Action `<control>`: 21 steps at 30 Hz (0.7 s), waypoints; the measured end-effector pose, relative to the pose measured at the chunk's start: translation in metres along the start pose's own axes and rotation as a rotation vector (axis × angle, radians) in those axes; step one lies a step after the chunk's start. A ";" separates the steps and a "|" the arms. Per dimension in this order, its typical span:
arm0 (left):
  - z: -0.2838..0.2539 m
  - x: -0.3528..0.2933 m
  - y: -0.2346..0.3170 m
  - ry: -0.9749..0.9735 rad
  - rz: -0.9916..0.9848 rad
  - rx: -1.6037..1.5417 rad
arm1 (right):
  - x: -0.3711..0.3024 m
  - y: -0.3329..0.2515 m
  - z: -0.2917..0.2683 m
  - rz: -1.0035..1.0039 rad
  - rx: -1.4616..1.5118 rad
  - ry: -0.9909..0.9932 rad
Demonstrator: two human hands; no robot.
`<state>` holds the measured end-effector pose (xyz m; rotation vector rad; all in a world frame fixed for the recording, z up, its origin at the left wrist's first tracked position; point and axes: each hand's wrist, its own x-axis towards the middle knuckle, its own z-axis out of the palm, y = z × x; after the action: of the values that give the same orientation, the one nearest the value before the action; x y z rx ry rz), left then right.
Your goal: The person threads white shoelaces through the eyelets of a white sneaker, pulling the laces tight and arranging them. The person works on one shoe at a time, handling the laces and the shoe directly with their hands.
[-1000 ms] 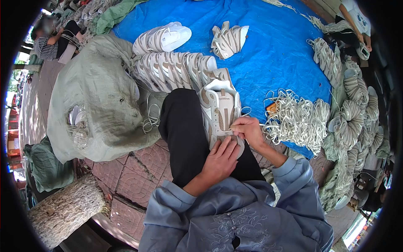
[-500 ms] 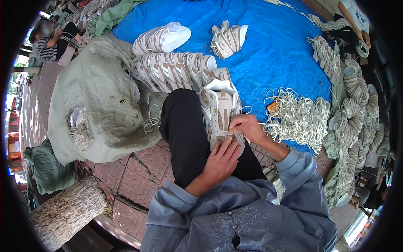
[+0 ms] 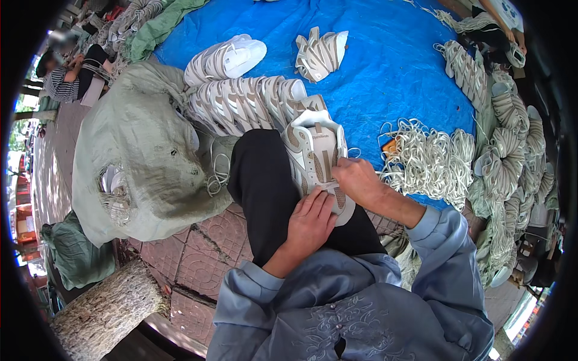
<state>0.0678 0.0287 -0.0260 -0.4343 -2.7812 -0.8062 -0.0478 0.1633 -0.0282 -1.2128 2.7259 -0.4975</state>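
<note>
A white and tan sneaker (image 3: 314,150) rests on my black-trousered thigh, its toe pointing toward me. Across its toe end lies my left hand (image 3: 308,224), with the fingers stretched flat on the upper. My right hand (image 3: 360,182) is closed in a pinch at the eyelets on the shoe's right side. A loop of white shoelace (image 3: 355,150) shows just beyond those fingers, which hide the pinched part. More sneakers (image 3: 241,102) stand packed in a row beyond my knee, and a pair (image 3: 226,59) lies behind them.
To the right, a heap of white laces (image 3: 427,162) with a small orange item (image 3: 390,146) lies on the blue tarp (image 3: 397,78). A bundled shoe upper (image 3: 321,54) is farther off. A torn sack (image 3: 138,144) bulges at left; stacked uppers (image 3: 506,156) line the right. Other people sit nearby.
My right hand has moved up slightly along the eyelets, its back now turned more upward. My left hand has slid a little down and left on the toe.
</note>
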 end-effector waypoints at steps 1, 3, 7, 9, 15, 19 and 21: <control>0.001 -0.001 0.000 0.000 -0.001 -0.003 | 0.001 -0.005 -0.002 0.026 -0.012 -0.002; 0.001 -0.002 0.001 0.003 -0.009 -0.011 | 0.002 -0.006 0.001 0.085 0.023 0.010; -0.001 -0.004 0.001 -0.001 -0.017 -0.013 | 0.002 0.000 0.012 0.142 0.245 0.115; -0.001 -0.006 0.001 0.007 -0.030 -0.032 | 0.000 -0.002 0.013 0.138 0.362 0.164; -0.003 -0.008 0.001 0.051 -0.057 -0.096 | 0.002 -0.015 0.011 0.129 0.522 0.207; -0.011 0.010 -0.012 0.088 -0.092 -0.101 | 0.000 -0.010 0.003 0.118 0.544 0.145; -0.012 0.024 -0.019 0.130 -0.032 0.037 | -0.001 -0.015 -0.001 0.178 0.612 0.115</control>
<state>0.0401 0.0117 -0.0183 -0.3201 -2.6840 -0.7605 -0.0371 0.1551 -0.0224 -0.7925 2.4336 -1.2824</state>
